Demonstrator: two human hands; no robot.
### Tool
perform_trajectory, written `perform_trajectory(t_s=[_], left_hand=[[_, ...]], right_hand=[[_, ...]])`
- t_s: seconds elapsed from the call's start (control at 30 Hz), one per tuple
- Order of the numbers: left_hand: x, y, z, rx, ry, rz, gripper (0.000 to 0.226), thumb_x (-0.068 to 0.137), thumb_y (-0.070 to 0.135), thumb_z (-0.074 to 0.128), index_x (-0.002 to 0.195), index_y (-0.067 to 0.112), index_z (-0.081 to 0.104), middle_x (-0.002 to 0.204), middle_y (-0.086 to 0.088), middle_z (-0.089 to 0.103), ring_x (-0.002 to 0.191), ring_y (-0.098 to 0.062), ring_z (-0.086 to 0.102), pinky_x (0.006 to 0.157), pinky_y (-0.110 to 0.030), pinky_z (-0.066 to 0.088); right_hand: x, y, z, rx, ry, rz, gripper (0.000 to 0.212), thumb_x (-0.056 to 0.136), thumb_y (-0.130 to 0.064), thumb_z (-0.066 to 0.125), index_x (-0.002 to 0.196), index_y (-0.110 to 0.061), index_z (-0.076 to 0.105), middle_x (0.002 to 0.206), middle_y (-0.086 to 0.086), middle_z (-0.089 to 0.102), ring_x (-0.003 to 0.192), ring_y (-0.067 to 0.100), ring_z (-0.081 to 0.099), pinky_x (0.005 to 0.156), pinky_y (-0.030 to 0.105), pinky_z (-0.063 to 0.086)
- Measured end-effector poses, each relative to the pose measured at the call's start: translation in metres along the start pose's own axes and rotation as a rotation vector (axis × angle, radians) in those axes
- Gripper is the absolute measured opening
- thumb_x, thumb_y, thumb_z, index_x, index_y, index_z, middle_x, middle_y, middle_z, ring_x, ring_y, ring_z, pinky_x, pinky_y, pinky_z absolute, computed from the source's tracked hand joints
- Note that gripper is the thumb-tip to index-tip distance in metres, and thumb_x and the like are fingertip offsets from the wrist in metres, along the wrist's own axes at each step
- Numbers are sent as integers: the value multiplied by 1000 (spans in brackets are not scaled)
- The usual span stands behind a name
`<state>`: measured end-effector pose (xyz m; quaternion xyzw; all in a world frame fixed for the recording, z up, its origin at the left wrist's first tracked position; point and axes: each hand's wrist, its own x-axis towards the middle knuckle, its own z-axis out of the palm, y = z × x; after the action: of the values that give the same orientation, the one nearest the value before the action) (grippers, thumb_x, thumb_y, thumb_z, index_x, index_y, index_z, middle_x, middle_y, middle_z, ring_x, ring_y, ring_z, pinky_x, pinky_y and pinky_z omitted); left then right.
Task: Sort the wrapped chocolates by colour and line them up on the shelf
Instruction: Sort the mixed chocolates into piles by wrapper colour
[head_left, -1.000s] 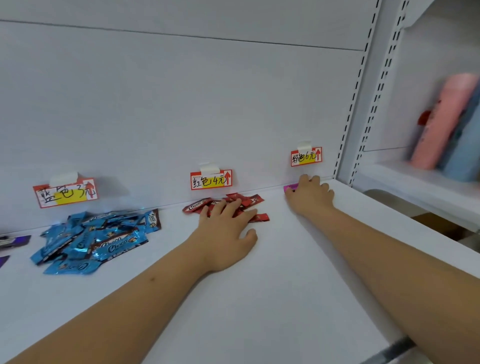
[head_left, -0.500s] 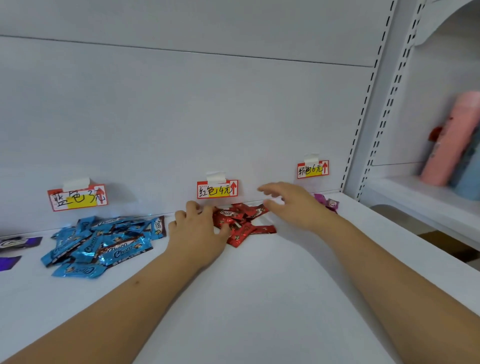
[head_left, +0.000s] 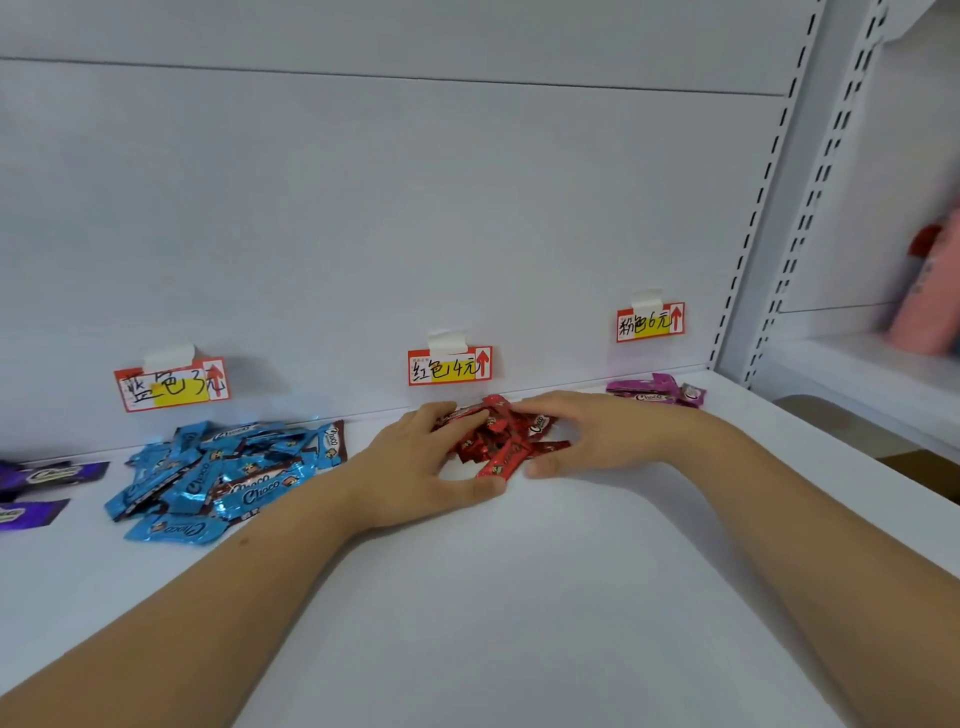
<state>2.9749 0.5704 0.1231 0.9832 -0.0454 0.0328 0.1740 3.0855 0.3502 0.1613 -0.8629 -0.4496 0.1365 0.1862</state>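
Head-camera view is filled by a white shelf (head_left: 519, 597) with a white back panel. At the far left edge, purple wrapped chocolates (head_left: 36, 488) are seen lying flat, partly cut off by the frame. Just to their right, a loose heap of blue wrapped chocolates (head_left: 223, 475) is spread below a taped price tag for blue (head_left: 171, 387). Near the middle, a pile of red wrapped chocolates (head_left: 501, 439) is bunched against the back panel, under the red price tag (head_left: 449, 365). The pile is cupped from both sides: the left hand (head_left: 426, 467) is laid against its left flank with fingers bent over the wrappers and the thumb at the pile's front, while the right hand (head_left: 597, 431) is pressed against its right flank, fingers curved round the top and thumb low on the shelf. Further right, a small cluster of pink wrapped chocolates (head_left: 657, 392) is set in the corner beneath the pink price tag (head_left: 650, 322). On the neighbouring shelf at the far right, a blurred pink bottle (head_left: 930, 301) is standing.
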Motion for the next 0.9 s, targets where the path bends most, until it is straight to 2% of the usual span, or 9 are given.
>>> perform_trajectory(t_s=[0.1,0.23,0.33,0.43,0.5,0.6,0.77,0.83,0.9], left_hand=[[10,-7,3,-110,101,-25,87,75,81,38,150,38,34,151,13,32,139,-7,31,117,-34,29],[14,-11,7,-86,174,9,72,83,71,45,148,40,37,148,14,40,135,-5,36,115,-32,31],[13,-8,7,0,206,-4,82,74,78,34,147,42,36,148,14,38,135,-12,34,114,-32,29],[11,-2,8,57,197,-4,83,73,79,28,148,42,34,152,12,32,139,-14,29,115,-34,27],[12,-3,9,33,173,8,84,73,79,25,149,42,33,155,12,28,143,-12,25,118,-35,25],[16,-6,11,-37,114,11,77,81,75,31,150,41,31,160,14,18,147,-6,15,121,-32,19],[24,3,19,-12,99,44,54,102,42,36,154,35,23,163,16,7,148,-2,10,114,-16,8],[22,7,19,-1,117,49,55,103,42,37,155,34,21,163,13,7,149,-5,7,116,-18,6],[18,9,16,20,180,56,58,100,44,42,155,30,25,162,6,17,149,-10,10,119,-24,8]], right_hand=[[8,1,9,5,112,8,62,88,-45,68,144,-32,46,139,-16,50,127,-2,41,97,7,26],[9,10,-1,-97,193,86,65,88,-56,61,142,-25,47,144,-4,47,134,12,39,107,21,27],[-2,37,-26,-189,377,397,73,85,-63,59,140,-17,44,142,7,43,130,28,42,106,39,38],[-8,63,-24,-288,242,711,83,90,-63,49,151,-15,22,150,18,28,136,41,30,109,47,33],[-3,75,-14,-239,182,740,81,96,-62,36,156,-17,8,160,17,14,144,42,18,116,49,22],[5,83,-10,-206,231,745,73,100,-58,25,157,-17,3,163,14,1,148,39,6,120,48,10],[10,87,-5,-211,291,779,73,100,-59,21,156,-16,5,163,16,-1,148,41,5,121,48,8],[10,81,-5,-191,303,779,75,99,-62,22,156,-16,6,163,14,0,148,38,4,120,50,6],[8,70,-9,-164,375,761,74,98,-63,24,154,-15,19,160,13,15,146,36,14,117,51,15]])
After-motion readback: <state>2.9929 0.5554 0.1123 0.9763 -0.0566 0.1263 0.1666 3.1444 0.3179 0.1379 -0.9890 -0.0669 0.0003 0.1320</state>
